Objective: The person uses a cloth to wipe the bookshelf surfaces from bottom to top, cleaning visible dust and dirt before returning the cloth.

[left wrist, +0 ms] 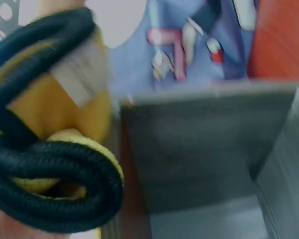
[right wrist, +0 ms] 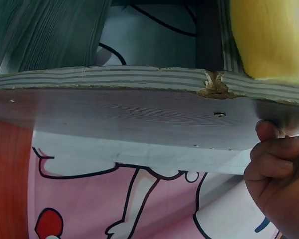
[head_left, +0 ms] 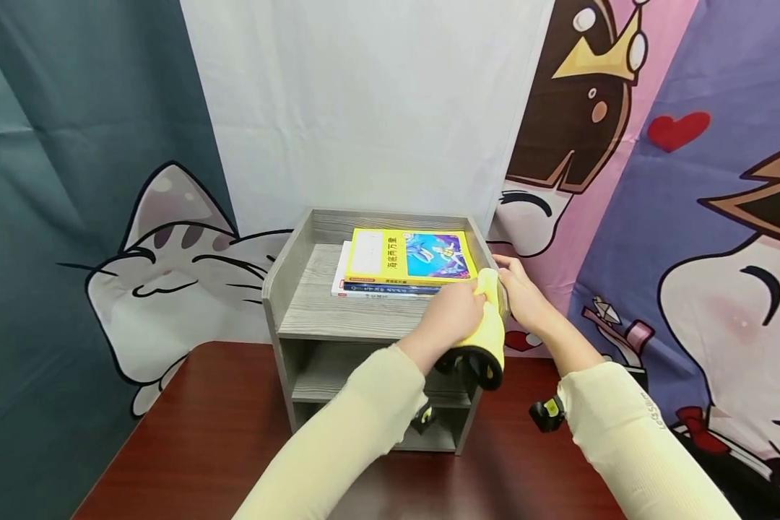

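Observation:
My left hand [head_left: 451,312] grips a yellow cloth [head_left: 489,328] with black edging, bunched up at the front of the shelf's right side panel. In the left wrist view the folded black edging [left wrist: 65,186] hangs close to the camera, beside a grey compartment. The right hand [head_left: 526,292] is at the upper edge of the right panel of the grey wooden shelf [head_left: 347,318]. Its curled fingers [right wrist: 269,167] show against the panel's outer face in the right wrist view, with the thumb hidden there. Left of the cloth, a yellow book [head_left: 370,253] tops a small stack.
Under the yellow book lie a dark blue book [head_left: 390,288] and a white one [head_left: 339,274]. The shelf has lower compartments [head_left: 331,372] and stands on a reddish-brown table [head_left: 214,426]. Printed cartoon curtains [head_left: 377,108] hang right behind. The panel's front edge has a chip [right wrist: 214,87].

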Demonstrator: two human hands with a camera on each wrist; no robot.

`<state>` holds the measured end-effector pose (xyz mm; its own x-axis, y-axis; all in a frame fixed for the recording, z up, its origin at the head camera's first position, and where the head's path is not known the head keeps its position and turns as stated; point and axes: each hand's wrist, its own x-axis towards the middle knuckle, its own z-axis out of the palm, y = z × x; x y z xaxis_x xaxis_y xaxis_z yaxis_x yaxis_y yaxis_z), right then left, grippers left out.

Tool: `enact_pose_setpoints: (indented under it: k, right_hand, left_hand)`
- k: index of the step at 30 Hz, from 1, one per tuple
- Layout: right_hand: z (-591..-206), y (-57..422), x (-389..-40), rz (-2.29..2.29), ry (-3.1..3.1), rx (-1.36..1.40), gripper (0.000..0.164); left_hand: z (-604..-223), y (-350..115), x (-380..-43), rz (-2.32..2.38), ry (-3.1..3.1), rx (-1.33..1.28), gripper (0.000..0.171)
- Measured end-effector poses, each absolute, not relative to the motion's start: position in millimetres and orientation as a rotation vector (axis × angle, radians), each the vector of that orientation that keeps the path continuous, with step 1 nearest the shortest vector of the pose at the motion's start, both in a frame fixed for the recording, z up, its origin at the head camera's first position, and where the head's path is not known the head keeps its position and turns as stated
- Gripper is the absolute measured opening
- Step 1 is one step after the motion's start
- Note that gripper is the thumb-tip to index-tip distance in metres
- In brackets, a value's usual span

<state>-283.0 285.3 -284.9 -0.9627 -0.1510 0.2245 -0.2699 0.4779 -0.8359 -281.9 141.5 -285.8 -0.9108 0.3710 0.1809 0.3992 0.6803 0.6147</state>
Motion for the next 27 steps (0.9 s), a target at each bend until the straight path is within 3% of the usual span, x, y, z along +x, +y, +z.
enact_pose_setpoints:
  k: [4, 13, 22, 24, 27]
  right_hand:
    - [-285, 282, -283, 1.510, -2.593, 0.389, 0.047]
    - [-285, 283, -281, 1.486, -2.587, 0.394, 0.047]
    - [-280, 282, -280, 1.384, -2.676, 0.322, 0.048]
    - [-276, 283, -281, 1.329, -2.734, 0.266, 0.047]
    - [-267, 284, -282, 1.257, -2.846, 0.184, 0.048]
  left_hand:
    - [-285, 140, -291, -1.023, -2.907, -0.619, 0.027]
    - [-283, 137, -271, -0.903, -2.967, -0.766, 0.023]
    - [-282, 138, -286, -0.818, -2.939, -0.778, 0.015]
    - [-280, 135, -286, -0.975, -2.979, -0.875, 0.025]
    - [-277, 133, -282, -1.172, -3.015, -0.941, 0.056]
